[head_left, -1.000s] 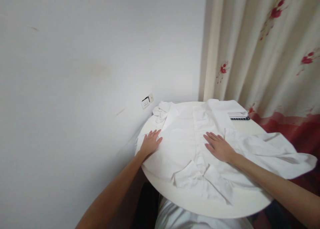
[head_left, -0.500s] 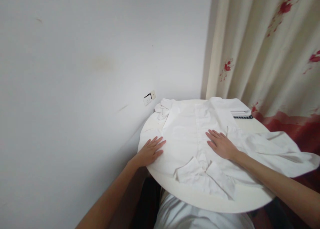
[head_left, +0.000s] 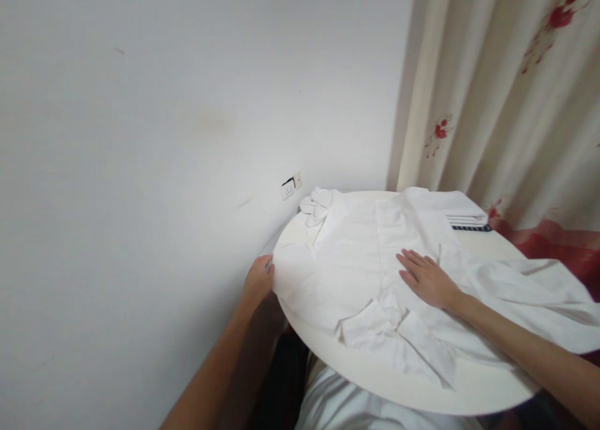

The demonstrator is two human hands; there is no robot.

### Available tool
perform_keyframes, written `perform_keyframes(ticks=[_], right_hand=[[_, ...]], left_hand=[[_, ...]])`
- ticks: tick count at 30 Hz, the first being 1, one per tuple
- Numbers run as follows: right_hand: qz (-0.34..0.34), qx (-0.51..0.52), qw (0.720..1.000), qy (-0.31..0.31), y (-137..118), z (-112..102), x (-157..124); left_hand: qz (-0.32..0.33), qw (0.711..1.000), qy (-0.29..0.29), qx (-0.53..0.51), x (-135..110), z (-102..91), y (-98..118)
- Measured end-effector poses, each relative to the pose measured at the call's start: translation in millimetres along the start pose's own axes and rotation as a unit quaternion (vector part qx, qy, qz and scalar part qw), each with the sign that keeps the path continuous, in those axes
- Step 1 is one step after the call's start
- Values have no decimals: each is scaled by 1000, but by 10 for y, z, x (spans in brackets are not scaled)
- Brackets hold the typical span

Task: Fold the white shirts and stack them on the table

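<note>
Foremost, white shirt: one piece, spread over the table top; its placket runs up the middle and its collar lies at the near side, two flaps fanned apart.
Left hand: at the table's left rim, fingers curled in and thumb brought together with them, clamped on the outer edge of the shirt; the fingertips' far side is hidden from me.
Right hand: palm down on the shirt, just right of the placket; fingers extended and slightly apart, pressing on the cloth and gripping nothing.
Sleeve, right side: laid out loosely in creases, reaching beyond the right forearm.
Bunched cloth, far left: white, crumpled, at the far rim beside the wall; whether it belongs to the shirt, I cannot tell.
Table: round, white, bare along its near rim.
Folded white cloth: stacked layers, far right of the table, a dark beaded-looking strip beneath its near edge.
Wall socket: one, pale, low on the wall.
Curtain: cream, red floral sprays, red lower band.
</note>
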State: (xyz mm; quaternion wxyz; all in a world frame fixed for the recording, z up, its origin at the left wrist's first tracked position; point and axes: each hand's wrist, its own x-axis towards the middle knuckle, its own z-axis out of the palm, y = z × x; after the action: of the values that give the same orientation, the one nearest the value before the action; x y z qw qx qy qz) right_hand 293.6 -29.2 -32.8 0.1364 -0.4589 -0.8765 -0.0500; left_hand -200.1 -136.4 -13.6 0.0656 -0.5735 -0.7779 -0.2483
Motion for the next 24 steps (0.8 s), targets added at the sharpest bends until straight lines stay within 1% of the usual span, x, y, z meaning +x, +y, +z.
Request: perform_keyframes(ticks=[2,3,6,8,12,15,17,19,21,23,24], right_hand=[[0,0,1000,4,2,8,-1],[0,0,1000,6,3,12,-2],[3,2,1000,8,4,20,-3],[5,4,1000,6,1,17,-3],[8,4,1000,0,-10,-9,-2],[9,3,1000,-6,-20,-29,-1],[10,5,1000,-5,-25,-36,0],[10,8,1000,-1,-28,-37,3],[9,9,1000,2,-30,-36,5],[8,9,1000,2,-31,-34,5],[8,8,1000,2,-31,-33,4]], left_hand=[[-17,999,-3,28,118,-61,-26],[-20,999,-14,49,177,-86,-33],[-12,991,-78,105,338,-123,-30],[-5,985,-117,124,431,-126,-12],[-6,978,-144,152,591,-162,26],[-5,974,-140,179,701,-284,50],[-6,972,-129,198,774,-426,94],[-3,970,-106,220,851,-608,195],[15,966,-69,248,937,-805,373],[47,961,-35,270,1029,-980,629],[66,959,-29,273,1074,-1045,780]])
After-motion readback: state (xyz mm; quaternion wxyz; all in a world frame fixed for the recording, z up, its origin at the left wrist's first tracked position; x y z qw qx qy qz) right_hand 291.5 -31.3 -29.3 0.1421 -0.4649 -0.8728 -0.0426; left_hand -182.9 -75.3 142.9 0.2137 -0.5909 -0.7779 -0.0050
